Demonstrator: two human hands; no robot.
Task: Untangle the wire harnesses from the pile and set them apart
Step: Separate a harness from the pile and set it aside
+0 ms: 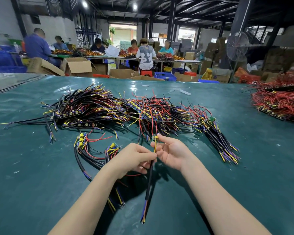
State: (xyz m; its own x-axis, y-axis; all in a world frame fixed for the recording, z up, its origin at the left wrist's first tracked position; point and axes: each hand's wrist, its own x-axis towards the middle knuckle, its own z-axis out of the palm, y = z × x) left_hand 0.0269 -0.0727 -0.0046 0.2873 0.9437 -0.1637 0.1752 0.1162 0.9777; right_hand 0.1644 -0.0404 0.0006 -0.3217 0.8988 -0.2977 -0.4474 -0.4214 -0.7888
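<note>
Both hands were raised just above the green bench (pixel 244 158), near its 6 o'clock edge, and both were clamped on one harness (pixel 149 180). The left hand (pixel 134 157) pinched the black sheath between thumb and fingertips, where a yellow lead left it. The right hand (pixel 172 154), just beside it at 3 o'clock, pinched the small board (pixel 155 139) at the top of the harness between thumb and forefinger. The sheath hung from the left hand toward 6 o'clock, slightly tilted, and ended in blue, orange and yellow leads. A red lead ran from the board toward 12 o'clock into the pile (pixel 119 109).

The pile lay at 12 o'clock from the hands, a tangle of black, red, yellow and purple leads across the middle of the bench. Loose harnesses (pixel 90 150) lay apart from it, at 9 o'clock from the left hand. A bundle (pixel 219 141) lay at 2 o'clock from the right hand, touching the pile's right end. A red heap (pixel 278 102) sat well apart, toward 2 o'clock. Workers (pixel 145 55) sat at another bench at 12 o'clock.
</note>
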